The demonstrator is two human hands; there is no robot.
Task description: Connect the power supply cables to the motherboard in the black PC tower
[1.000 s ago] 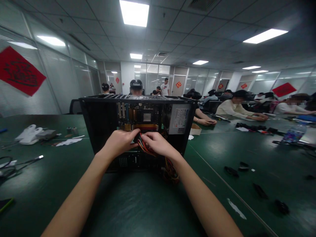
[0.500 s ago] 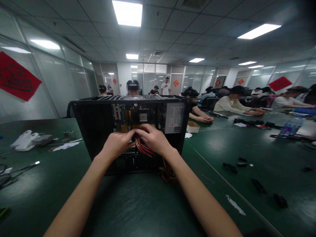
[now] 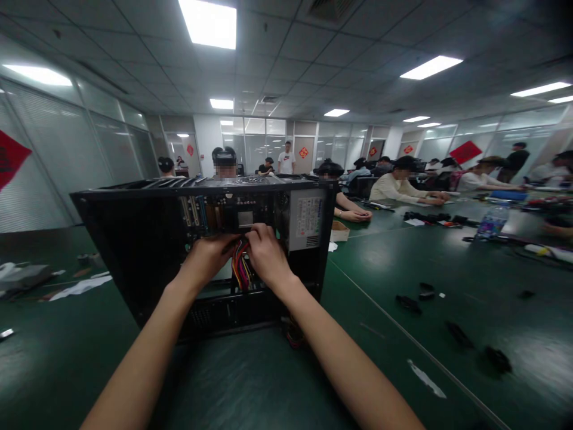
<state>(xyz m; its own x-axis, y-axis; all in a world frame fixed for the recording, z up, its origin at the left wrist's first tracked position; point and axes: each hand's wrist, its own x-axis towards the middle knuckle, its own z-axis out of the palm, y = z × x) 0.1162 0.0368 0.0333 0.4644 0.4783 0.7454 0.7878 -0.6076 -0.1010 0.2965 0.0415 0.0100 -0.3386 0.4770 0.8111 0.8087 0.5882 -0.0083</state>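
An open black computer case [image 3: 116,257] stands on the green table in front of me. Its motherboard [image 3: 219,215] and silver power supply [image 3: 306,220] show inside. A bundle of coloured power cables [image 3: 242,269] hangs between my hands in the case's lower half. My right hand [image 3: 268,257] is closed with its fingers curled over the bundle's upper end. Opposite it, my left hand [image 3: 206,258] is closed too, fingertips pointing inward at the top of the same bundle. The cable end lies hidden under the fingers. More loose cables [image 3: 293,334] spill out by the case's lower right corner.
Small black parts [image 3: 457,334] and a white scrap [image 3: 426,378] lie on the table at right. A cardboard box [image 3: 340,231] sits right of the case; farther off stands a bottle [image 3: 492,221]. Papers [image 3: 83,286] lie at left. Several people sit around the table.
My view has turned slightly right, and the case appears larger and farther left. The cable bundle now hangs straighter down. Both hands stay at its upper end, slightly farther apart.
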